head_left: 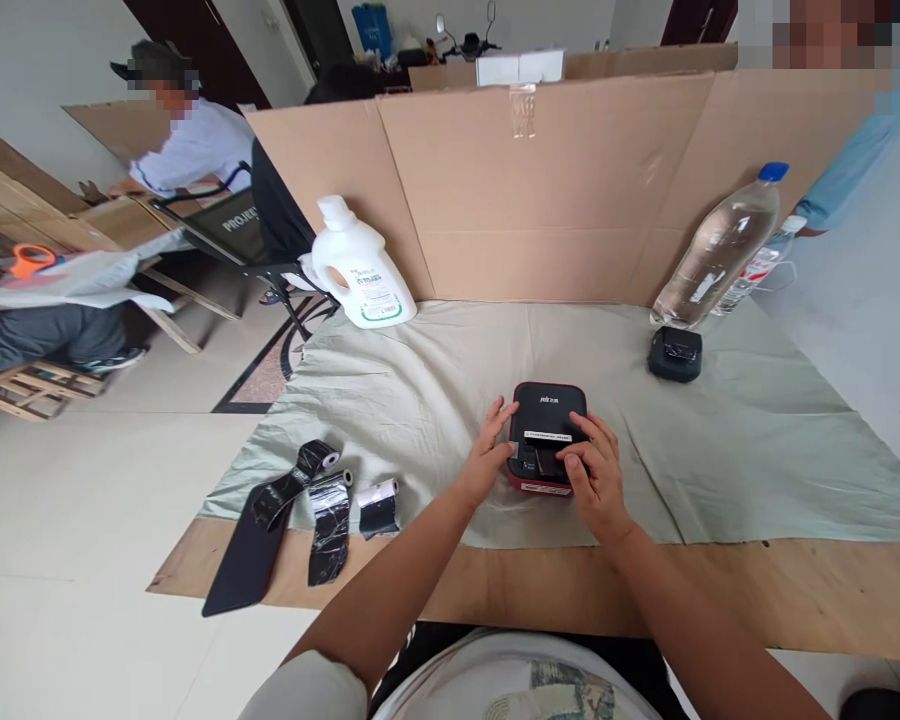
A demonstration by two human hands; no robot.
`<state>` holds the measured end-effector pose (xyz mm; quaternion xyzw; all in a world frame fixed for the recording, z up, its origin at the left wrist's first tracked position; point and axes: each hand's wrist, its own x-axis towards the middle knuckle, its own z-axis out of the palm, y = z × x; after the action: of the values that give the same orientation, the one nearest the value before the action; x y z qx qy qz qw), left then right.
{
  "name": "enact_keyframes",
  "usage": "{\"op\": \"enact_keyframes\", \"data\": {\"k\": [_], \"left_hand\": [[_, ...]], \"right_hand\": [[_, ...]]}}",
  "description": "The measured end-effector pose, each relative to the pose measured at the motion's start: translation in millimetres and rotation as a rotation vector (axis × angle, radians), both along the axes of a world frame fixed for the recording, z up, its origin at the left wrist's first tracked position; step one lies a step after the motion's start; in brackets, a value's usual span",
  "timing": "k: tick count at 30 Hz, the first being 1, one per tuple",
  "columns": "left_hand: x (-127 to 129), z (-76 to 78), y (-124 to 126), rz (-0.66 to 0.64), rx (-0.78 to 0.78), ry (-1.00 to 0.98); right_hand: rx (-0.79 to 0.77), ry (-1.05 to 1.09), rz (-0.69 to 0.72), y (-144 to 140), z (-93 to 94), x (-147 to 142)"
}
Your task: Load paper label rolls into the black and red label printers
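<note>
A small box-shaped device (pixel 544 405), black on top with red sides, lies on the cloth in front of me; it looks like a label printer. A white strip (pixel 547 436) crosses its top, and a short dark glossy piece (pixel 549 463) shows at its near end. My left hand (pixel 486 455) is open, its outstretched fingers touching the device's left edge. Over the right edge, my right hand (pixel 596 470) has bent, parted fingers, with thumb and one fingertip close together beside the dark piece. I see nothing plainly gripped in it.
Several rolls of black film (pixel 330 520) lie at the left beside a dark flat slab (pixel 247 560). A white jug (pixel 367 275), large bottle (pixel 724 245) and small black case (pixel 675 354) stand farther back. A cardboard screen (pixel 540 190) bounds the table; other people are beyond.
</note>
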<state>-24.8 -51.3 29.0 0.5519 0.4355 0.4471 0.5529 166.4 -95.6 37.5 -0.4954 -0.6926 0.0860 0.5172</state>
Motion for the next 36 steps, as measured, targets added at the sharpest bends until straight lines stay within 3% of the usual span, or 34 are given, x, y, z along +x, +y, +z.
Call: {"op": "enact_keyframes", "data": {"k": [3,7,15,21,26,29,31,34,36], "left_hand": [[5,-2.0,11,-0.080,-0.086,-0.193],[9,-3.4,9,-0.091,-0.157,-0.363],[6,-4.3,8,-0.149,-0.081,-0.255],[10,-3.5,8,-0.141,-0.065,-0.338],[9,2.2,8,-0.131,-0.121,-0.289],[6,9.6,10,-0.088,-0.110,-0.162],[6,18.7,13,0.017,0.002,0.041],[12,37.1,22,0.151,0.171,0.378],[21,48.0,31,0.130,0.213,0.543]], "right_hand": [[0.084,0.031,0.000,-1,-14.2,-3],[0.106,0.061,-0.014,-3,-21.2,-6],[0.024,0.153,-0.044,-5,-23.1,-11],[-0.015,0.219,-0.025,-7,-27.7,-15],[-0.095,0.227,0.036,-5,-18.6,-6],[-0.106,0.267,0.020,7,-12.5,5],[-0.119,0.347,-0.035,19,-16.0,11],[-0.135,0.396,-0.103,37,-34.2,18],[-0.161,0.362,-0.146,46,-48.9,21]]}}
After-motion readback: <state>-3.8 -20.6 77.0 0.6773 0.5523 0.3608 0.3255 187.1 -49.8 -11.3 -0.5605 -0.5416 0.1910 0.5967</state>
